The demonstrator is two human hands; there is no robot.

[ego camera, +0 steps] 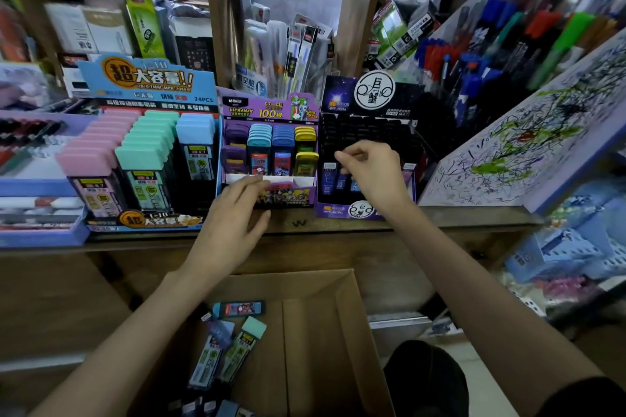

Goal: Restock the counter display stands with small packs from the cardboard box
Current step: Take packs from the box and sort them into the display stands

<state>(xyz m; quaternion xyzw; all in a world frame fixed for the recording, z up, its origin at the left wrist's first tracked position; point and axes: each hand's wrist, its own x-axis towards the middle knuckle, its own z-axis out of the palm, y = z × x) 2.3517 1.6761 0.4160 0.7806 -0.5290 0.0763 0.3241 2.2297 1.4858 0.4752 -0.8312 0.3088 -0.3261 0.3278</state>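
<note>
— Where are the hands?

— Both are up at the stands on the wooden surface (338, 225). The right hand (371, 167) is over the front rows of the black-and-purple display stand (367, 145), fingers curled with thumb and forefinger drawn together; whether they pinch a pack I cannot tell. The left hand (233, 210) lies with fingers loosely spread against the front lip of the purple display stand (269, 152), holding nothing that shows.

— And the packs?

— A few lie loose in the cardboard box (305, 342) below the surface edge: a blue-capped pack (238, 309) lying flat, a mint-capped pack (242, 345) slanted beside another dark one. The purple stand holds purple, light blue, blue and yellow caps in columns.

— What crowds the place?

— To the left, touching the purple stand, a large blue display stand (145, 145) with pink, mint and blue caps. To the right, a scribbled test board (528, 145) leans close beside the black stand. Behind it are racks of pens (508, 37), and behind the stands a wooden post (216, 10) and hanging refill packets (298, 54).
</note>
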